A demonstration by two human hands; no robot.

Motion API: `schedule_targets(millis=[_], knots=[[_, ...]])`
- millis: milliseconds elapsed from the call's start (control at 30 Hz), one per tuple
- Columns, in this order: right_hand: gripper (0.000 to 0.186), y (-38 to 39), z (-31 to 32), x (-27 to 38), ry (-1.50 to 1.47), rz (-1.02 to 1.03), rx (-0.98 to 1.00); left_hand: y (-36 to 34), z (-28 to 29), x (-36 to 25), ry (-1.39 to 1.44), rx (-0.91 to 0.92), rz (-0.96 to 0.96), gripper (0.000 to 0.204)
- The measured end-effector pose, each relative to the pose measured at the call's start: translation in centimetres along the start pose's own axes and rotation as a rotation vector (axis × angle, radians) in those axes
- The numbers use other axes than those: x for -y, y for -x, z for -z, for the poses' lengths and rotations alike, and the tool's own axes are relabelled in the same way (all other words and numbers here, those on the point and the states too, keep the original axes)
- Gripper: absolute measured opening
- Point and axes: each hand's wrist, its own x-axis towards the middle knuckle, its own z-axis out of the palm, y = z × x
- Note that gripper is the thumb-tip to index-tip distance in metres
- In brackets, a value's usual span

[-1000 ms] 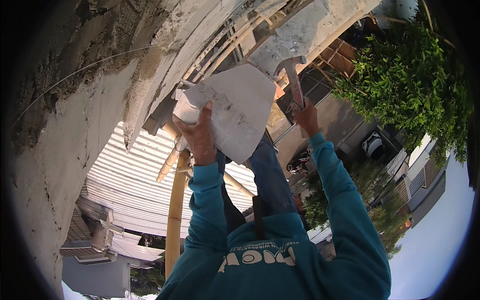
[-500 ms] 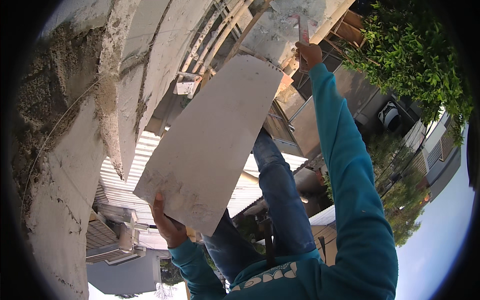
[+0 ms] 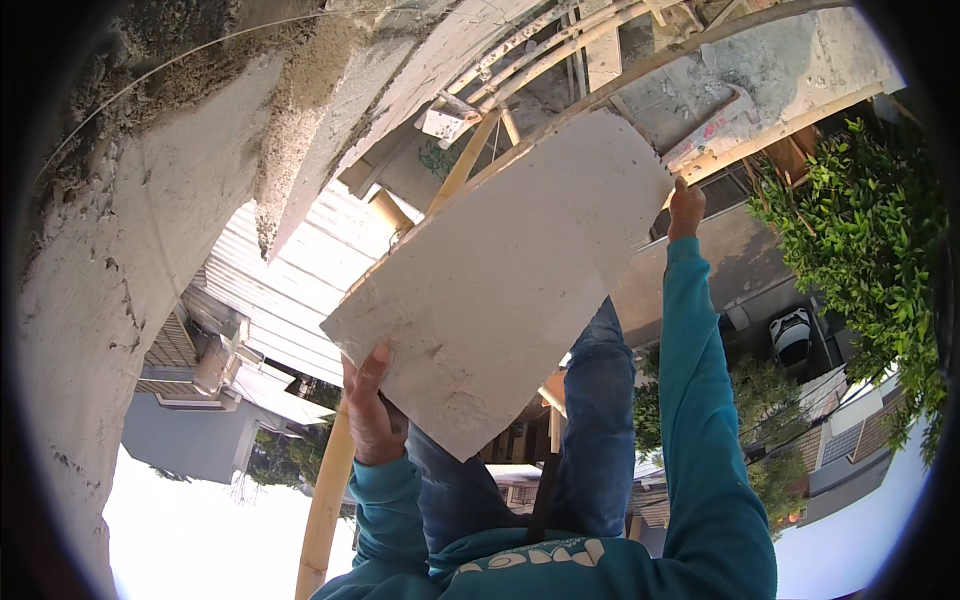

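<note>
A large pale grey rectangular slab (image 3: 510,270) spans the middle of the view, tilted with its upper end toward the right. Its lower left end is rough and chipped; its thickness does not show. My left hand (image 3: 375,415) grips that lower end, thumb on the face and fingers underneath. At the upper right corner, my right hand (image 3: 686,210) closes on the slab's edge, with the fingers partly hidden. Just beyond this hand a hammer (image 3: 722,125) with a reddish, worn handle lies on a mortar-stained plank (image 3: 800,70).
To the left rises a rough plastered wall (image 3: 150,200) with a jutting ledge (image 3: 290,150). Bamboo poles (image 3: 540,50) and a small whitish box (image 3: 447,118) are at the far side. Far below lie a corrugated roof (image 3: 300,280) and a parked car (image 3: 790,335); leafy branches (image 3: 850,220) hang at right.
My right hand has let go of the hammer, which now lies on the plank, and has come to the slab's edge. The slab has shifted right and turned slightly clockwise, my left hand still on it.
</note>
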Motion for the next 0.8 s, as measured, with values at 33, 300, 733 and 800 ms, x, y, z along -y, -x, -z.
schedule_targets(millis=[33, 300, 733, 800], knots=[[0.060, 2.7, -0.4, 0.1, -0.095, -0.121, 0.023, 0.2, -0.3, 0.1, 0.004, 0.034, -0.027, 0.062], [0.062, 15.3, -1.5, 4.0, -0.971, -0.249, 0.576, -0.5, 0.3, 0.0, 0.118, 0.130, 0.003, 0.063], [0.093, 21.7, -3.1, 10.4, -0.543, -0.082, 0.263, -2.4, 13.9, 5.4, 0.428, 0.049, 0.140, 0.052], [0.102, 26.2, -4.6, 12.5, -0.434, 0.048, 0.231, -1.6, 18.2, 6.1, 0.400, -0.026, 0.138, 0.050]])
